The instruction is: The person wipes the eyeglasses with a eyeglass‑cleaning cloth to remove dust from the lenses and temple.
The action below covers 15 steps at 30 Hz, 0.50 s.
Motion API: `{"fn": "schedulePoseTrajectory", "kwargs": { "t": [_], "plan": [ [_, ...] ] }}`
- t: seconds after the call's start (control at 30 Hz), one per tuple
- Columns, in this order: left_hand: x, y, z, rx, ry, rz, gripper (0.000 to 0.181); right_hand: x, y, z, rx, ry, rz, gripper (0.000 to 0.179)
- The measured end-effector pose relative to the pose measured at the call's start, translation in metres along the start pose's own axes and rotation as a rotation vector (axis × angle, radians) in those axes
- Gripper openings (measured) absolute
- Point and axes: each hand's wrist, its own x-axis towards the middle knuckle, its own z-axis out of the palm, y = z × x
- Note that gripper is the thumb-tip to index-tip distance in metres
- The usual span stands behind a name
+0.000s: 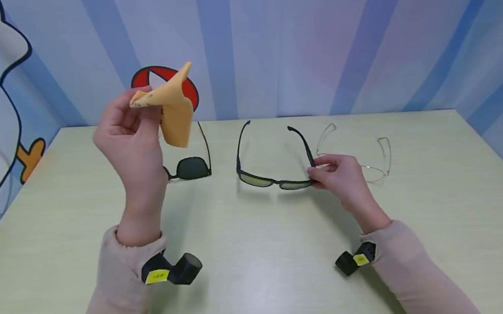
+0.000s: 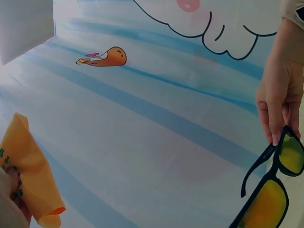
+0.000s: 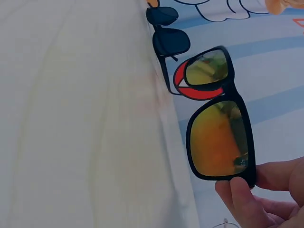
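Observation:
Raised above the table on the left, my left hand [image 1: 132,129] pinches a folded orange-yellow cloth [image 1: 177,113] with small dark print on it. The cloth's loose end hangs to the right of the fingers. My right hand [image 1: 338,179] pinches black-framed sunglasses [image 1: 276,182] at the hinge corner beside one lens. Their temples are unfolded and point toward the back wall. In the right wrist view the lenses [image 3: 218,140] look yellow-orange and mirrored.
Dark sunglasses [image 1: 192,168] lie on the table [image 1: 250,259] behind my left wrist, partly hidden by it. Thin-rimmed clear glasses [image 1: 388,158] lie beyond my right hand. A blue striped backdrop [image 1: 281,47] with cartoon figures rises at the table's back edge.

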Motion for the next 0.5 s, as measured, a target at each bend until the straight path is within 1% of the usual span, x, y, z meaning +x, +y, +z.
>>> {"fn": "schedulePoseTrajectory", "kwargs": {
  "t": [0.13,0.33,0.4,0.5],
  "plan": [
    [0.0004,-0.0011,0.0002,0.023,-0.003,0.013,0.011,0.0029,0.0031,0.0014,-0.021,0.012,0.004,0.035],
    [0.0007,-0.0011,-0.001,0.043,-0.006,0.029,0.011,0.0055,0.0067,0.0023,-0.027,0.018,-0.025,0.035],
    [0.001,-0.0016,-0.0018,0.05,-0.009,0.035,0.012,0.0061,0.0071,0.0026,-0.02,0.015,-0.034,0.035],
    [0.0023,-0.0004,-0.0075,0.081,-0.006,0.05,0.012,0.0103,0.0056,0.0071,-0.018,-0.012,-0.047,0.035]
  ]
}}
